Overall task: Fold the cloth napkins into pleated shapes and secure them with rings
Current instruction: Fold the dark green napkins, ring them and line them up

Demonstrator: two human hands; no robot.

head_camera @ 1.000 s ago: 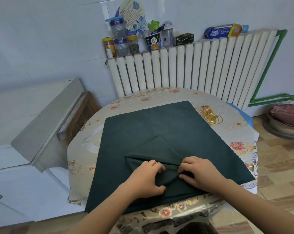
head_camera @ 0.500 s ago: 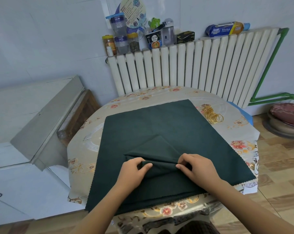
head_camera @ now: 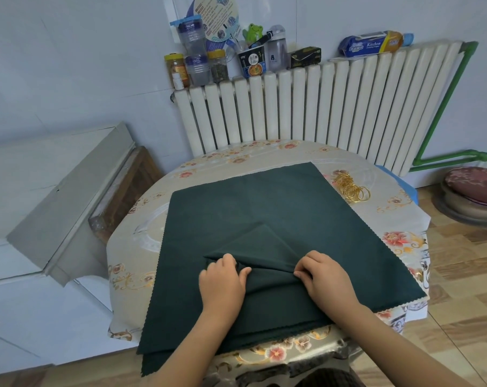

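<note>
Left hand [head_camera: 222, 280] and right hand [head_camera: 324, 277], fingers curled, pinch opposite ends of one pleat ridge running left-right across the dark green napkin [head_camera: 264, 202] on the surface, unfolded cloth lying beyond both; gold rings [head_camera: 351, 188] far right, nearer right hand.

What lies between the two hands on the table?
In the head view, only a raised fold of the green napkin spans the gap between the left hand and the right hand; each pinches it.
</note>
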